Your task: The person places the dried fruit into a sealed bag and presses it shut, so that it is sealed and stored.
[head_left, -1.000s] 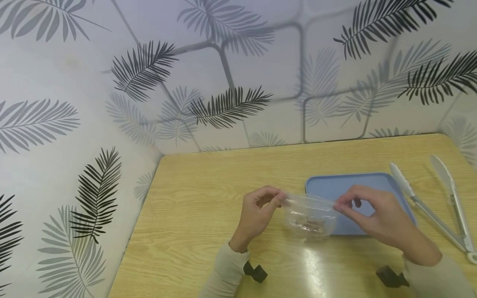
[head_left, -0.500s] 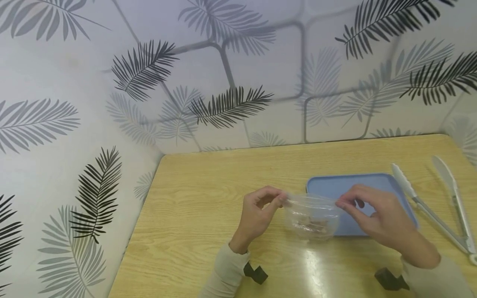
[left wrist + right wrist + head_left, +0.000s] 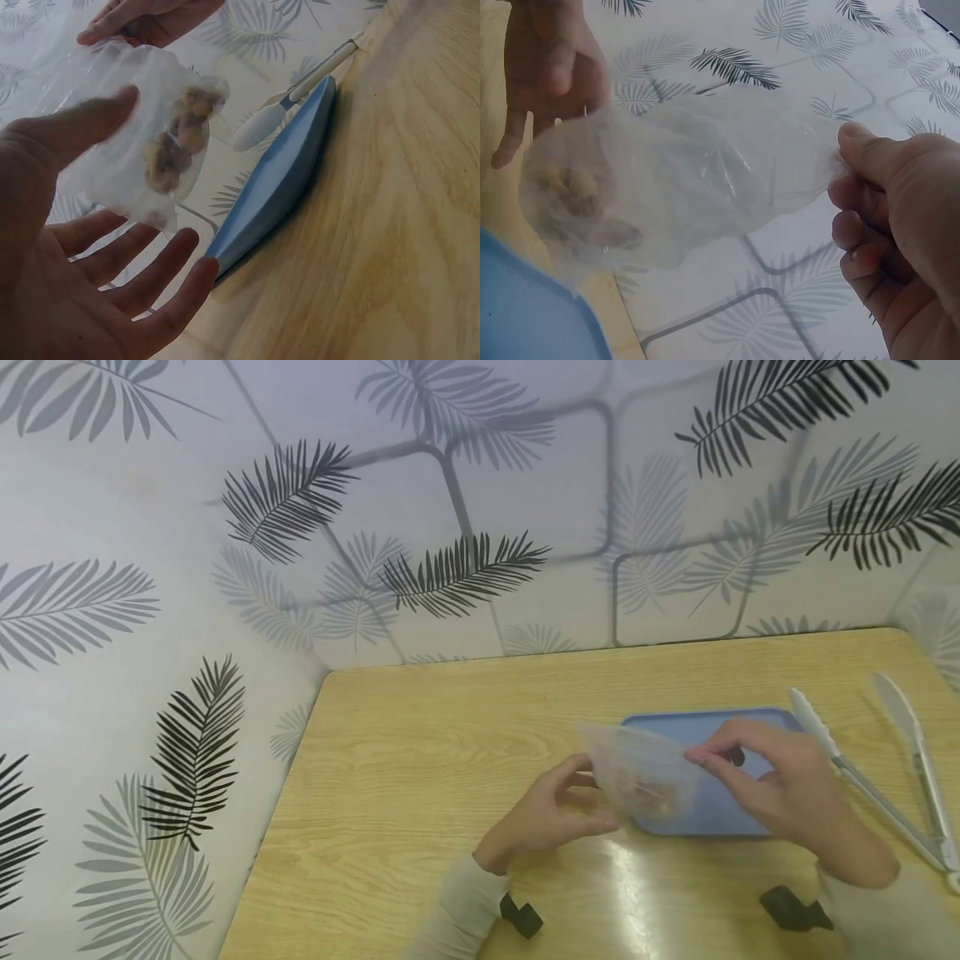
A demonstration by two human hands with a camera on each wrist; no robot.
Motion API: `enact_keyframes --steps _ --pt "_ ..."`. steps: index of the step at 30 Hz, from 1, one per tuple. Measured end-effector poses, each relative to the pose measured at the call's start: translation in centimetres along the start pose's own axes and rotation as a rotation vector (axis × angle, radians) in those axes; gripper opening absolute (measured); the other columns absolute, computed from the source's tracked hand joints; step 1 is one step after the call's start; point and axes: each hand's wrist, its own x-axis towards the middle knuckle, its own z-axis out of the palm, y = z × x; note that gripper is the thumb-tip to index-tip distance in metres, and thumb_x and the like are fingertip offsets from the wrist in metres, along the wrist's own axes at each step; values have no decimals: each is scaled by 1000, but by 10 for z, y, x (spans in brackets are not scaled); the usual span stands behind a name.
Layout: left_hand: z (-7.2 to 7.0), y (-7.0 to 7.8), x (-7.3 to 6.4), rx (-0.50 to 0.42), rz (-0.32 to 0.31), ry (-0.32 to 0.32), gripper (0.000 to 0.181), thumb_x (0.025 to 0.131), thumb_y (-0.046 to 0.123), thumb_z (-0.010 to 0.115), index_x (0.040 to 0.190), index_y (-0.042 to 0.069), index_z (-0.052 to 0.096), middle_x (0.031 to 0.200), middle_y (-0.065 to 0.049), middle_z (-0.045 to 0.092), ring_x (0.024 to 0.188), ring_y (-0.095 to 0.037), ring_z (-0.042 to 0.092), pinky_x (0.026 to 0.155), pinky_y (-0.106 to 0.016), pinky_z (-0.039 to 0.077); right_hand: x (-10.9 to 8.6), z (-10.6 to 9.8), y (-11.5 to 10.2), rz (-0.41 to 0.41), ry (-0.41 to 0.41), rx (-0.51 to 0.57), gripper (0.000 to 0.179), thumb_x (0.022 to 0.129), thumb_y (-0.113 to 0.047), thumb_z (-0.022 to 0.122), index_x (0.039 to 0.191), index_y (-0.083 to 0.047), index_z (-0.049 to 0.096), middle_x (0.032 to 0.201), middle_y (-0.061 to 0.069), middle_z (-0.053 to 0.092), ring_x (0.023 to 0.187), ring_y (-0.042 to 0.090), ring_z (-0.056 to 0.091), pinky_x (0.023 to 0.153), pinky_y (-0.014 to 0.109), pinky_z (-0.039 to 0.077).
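A clear plastic bag (image 3: 637, 768) with several small brown pieces (image 3: 180, 139) at its bottom hangs over the left part of a blue tray (image 3: 738, 814). My right hand (image 3: 780, 781) pinches the bag's edge between thumb and forefinger, as the right wrist view shows up close (image 3: 900, 210). On the bag's other side is my left hand (image 3: 551, 810), its fingers spread and thumb apart. In the left wrist view the left hand (image 3: 97, 277) is around the bag without gripping it; whether a finger touches the plastic I cannot tell.
White-and-metal tongs (image 3: 877, 785) lie spread on the wooden table (image 3: 420, 760), right of the tray. A wall with a leaf pattern (image 3: 525, 485) borders the table at the back and left.
My left hand has let go of the bag's edge and moved lower, with its fingers spread. The bag, stretched between both hands before, now hangs tilted from my right hand.
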Motion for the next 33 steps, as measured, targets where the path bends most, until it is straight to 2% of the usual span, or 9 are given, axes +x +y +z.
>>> enact_keyframes --steps 1,5,8,11,15,21,27,30,33 --pt "2 -2 0 5 -11 -3 69 97 12 82 159 16 51 151 -14 62 131 -14 67 107 -30 60 1 -1 0 -1 2 0 50 108 -38 70 76 1 71 67 3 65 71 -3 51 61 14 44" --pt "8 -3 -1 42 -31 1 43 98 5 79 139 8 67 127 -18 75 108 -5 73 96 -26 63 5 -4 1 -5 25 6 51 107 -38 71 74 2 70 66 4 66 70 -2 53 63 12 45" --pt "10 -3 -2 82 -44 20 19 100 7 77 118 4 74 115 -17 79 100 -3 73 95 -25 63 7 -6 2 -2 40 9 52 106 -37 72 74 3 70 67 4 67 71 -2 53 64 11 45" --pt "12 -4 -4 112 -55 44 10 102 12 75 107 5 77 110 -12 81 98 -2 73 95 -24 61 7 -10 4 26 42 -21 54 106 -41 71 74 2 70 68 4 69 70 -4 52 61 12 42" --pt "12 -6 -7 128 -40 63 16 106 18 70 108 6 81 108 -10 84 101 -1 73 99 -24 59 4 -15 8 57 36 -48 56 106 -45 70 75 2 71 68 2 69 68 -6 51 58 13 40" --pt "10 -9 -11 132 -26 71 25 110 23 66 114 5 82 108 -10 85 107 -1 74 105 -26 57 3 -19 11 82 71 -76 59 107 -45 69 78 7 71 74 -3 73 70 -6 51 62 11 41" --pt "8 -11 -11 163 -30 21 27 109 27 67 115 6 83 108 -8 85 102 0 72 99 -24 59 7 -21 8 93 88 -106 61 107 -47 68 79 7 71 73 -3 71 72 -7 51 68 6 41" --pt "5 -9 -11 219 -36 -3 25 107 28 71 116 8 83 109 -7 83 98 0 69 94 -22 58 8 -19 6 93 65 -90 60 107 -47 68 79 6 71 71 0 70 73 -7 52 68 6 42" --pt "1 -2 -11 295 -5 14 32 105 27 76 131 9 76 124 -7 78 111 -9 69 98 -24 58 9 -17 5 82 43 -48 57 107 -45 69 79 5 71 73 1 71 74 -6 54 69 7 45"
